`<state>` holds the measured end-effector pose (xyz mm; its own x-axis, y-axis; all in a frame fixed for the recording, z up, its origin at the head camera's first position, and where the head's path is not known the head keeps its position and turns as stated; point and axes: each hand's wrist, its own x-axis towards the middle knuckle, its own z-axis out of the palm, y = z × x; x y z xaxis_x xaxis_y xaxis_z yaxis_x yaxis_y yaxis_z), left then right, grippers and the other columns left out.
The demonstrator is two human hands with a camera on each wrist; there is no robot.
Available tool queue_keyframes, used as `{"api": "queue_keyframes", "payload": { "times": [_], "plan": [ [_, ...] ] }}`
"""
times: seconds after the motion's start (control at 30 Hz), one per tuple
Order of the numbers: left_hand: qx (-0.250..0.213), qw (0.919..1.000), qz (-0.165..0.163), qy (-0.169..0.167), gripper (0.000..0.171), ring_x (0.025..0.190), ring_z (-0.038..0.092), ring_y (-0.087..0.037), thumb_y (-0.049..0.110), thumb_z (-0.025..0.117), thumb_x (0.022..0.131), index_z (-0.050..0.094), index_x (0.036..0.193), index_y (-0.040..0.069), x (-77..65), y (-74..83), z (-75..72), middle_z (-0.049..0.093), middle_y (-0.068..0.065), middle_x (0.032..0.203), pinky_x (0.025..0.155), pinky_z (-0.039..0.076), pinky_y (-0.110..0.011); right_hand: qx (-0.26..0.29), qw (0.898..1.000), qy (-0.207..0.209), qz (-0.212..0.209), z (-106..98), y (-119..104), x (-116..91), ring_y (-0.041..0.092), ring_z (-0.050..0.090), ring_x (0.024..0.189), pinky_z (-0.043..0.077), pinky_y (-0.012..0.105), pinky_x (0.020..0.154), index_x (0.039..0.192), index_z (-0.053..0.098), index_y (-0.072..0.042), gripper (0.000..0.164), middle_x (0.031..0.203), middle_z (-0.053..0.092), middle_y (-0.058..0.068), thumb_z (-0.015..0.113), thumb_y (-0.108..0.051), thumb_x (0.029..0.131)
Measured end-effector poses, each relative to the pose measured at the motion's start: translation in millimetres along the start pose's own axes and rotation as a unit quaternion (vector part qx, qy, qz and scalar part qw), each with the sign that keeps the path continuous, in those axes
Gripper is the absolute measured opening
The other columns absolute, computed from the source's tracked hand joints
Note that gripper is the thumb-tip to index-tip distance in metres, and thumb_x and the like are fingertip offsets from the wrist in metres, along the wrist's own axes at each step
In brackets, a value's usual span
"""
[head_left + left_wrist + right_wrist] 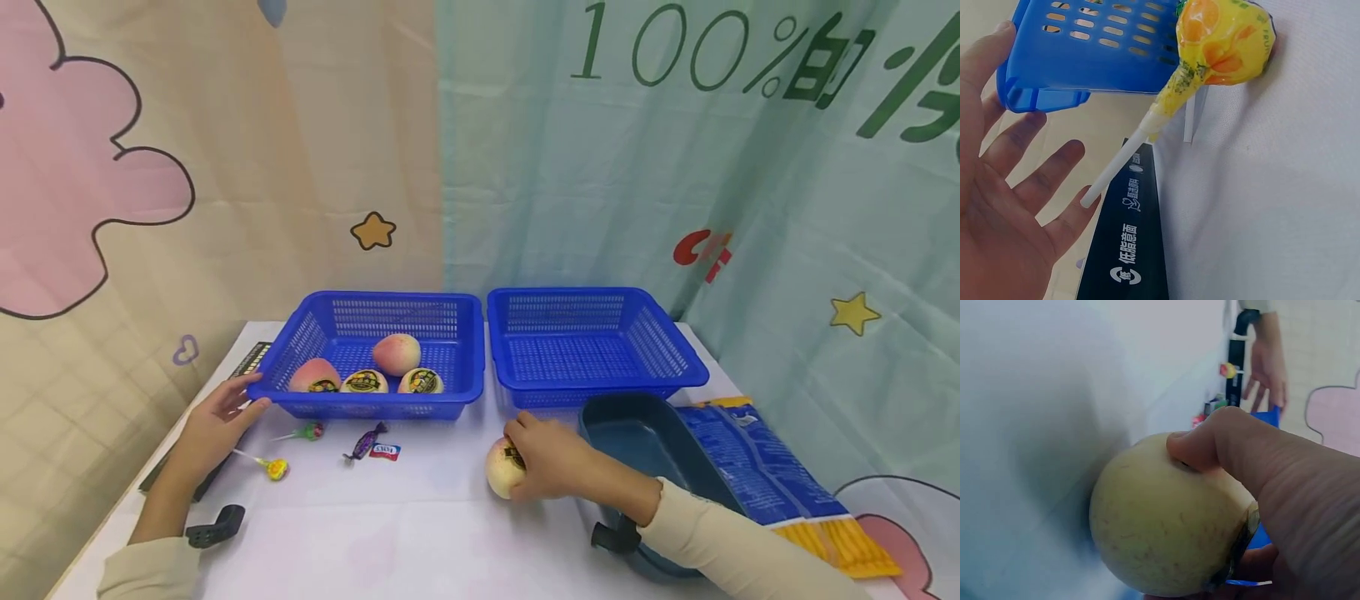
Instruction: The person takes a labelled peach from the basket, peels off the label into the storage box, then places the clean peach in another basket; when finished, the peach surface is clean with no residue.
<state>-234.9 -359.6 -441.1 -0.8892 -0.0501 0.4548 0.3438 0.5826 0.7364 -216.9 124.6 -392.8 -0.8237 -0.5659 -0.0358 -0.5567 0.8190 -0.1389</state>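
My right hand [551, 458] grips a pale peach [504, 468] with a dark label, low over the white table in front of the gap between two blue baskets. In the right wrist view, the thumb presses on the peach [1166, 519] and the other fingers are partly hidden behind it. At the left basket [375, 406], my left hand [217, 427] holds the near left rim corner between thumb and forefinger, its other fingers spread loosely. Inside that basket lie several pink and cream peaches [397, 355], some labelled.
On the right are another blue basket [592, 346], a dark teal pan [637, 433] under my right forearm and a blue-and-yellow bag [765, 467]. Two lollipops [277, 469], a purple wrapped candy [365, 442] and a small red-and-white packet [386, 452] lie before the left basket. A black box [1127, 250] lies by my left hand.
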Motion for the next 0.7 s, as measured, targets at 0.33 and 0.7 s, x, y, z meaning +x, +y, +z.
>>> {"api": "queue_keyframes", "payload": {
  "times": [0.33,0.7],
  "plan": [
    [0.040,0.9991,-0.010,-0.007,0.060,0.131,0.040,-0.059,0.021,0.069,0.098,0.043,0.147,-0.002,3.2,6.4,-4.3,0.041,-0.035,0.147,0.104,0.036,-0.068,0.006,1.000,0.005,0.005,6.7,1.4,2.8,0.014,0.053,0.080,0.050,0.032,0.065,0.124,0.063,-0.013,0.077,0.099,0.052,-0.002,0.090,-0.055,0.066],
    [-0.007,0.9245,0.326,0.197,0.064,0.114,0.052,-0.039,0.042,0.073,0.086,0.061,0.112,-0.016,13.7,82.5,39.3,0.060,-0.033,0.114,0.109,0.030,-0.034,0.048,0.999,-0.002,0.015,-10.7,12.0,-7.4,0.022,0.062,0.096,0.056,0.046,0.074,0.141,0.055,-0.015,0.092,0.120,0.059,0.004,0.087,-0.061,0.069]
  ]
}}
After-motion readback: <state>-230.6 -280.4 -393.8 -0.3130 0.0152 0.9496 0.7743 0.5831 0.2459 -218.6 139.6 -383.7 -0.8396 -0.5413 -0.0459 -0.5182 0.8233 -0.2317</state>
